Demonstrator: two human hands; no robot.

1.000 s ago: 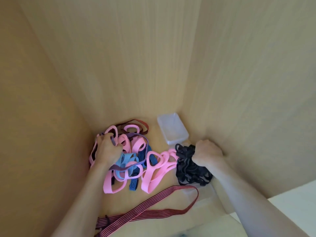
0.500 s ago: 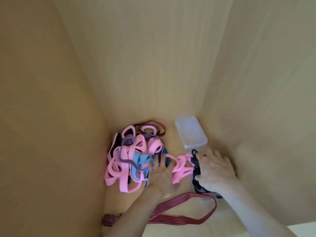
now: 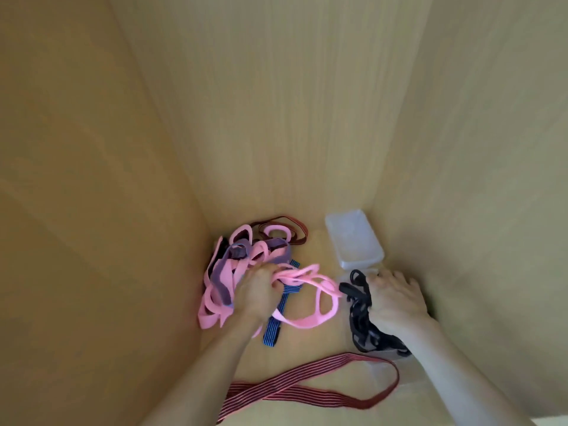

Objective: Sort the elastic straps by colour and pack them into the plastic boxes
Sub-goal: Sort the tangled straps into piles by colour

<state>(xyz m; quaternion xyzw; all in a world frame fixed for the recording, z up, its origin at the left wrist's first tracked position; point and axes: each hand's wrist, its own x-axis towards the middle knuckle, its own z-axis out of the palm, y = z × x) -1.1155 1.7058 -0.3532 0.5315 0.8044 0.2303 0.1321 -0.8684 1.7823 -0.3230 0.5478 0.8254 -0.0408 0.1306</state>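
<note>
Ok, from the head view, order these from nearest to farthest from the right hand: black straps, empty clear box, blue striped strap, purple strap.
1. black straps: under the right hand, touching.
2. empty clear box: just beyond the fingers.
3. blue striped strap: to the left.
4. purple strap: farthest left, in the pile.

The left hand [image 3: 257,292] now grabs a bunch of pink elastic straps [image 3: 310,276]. Before, it lay flat on them.
</note>
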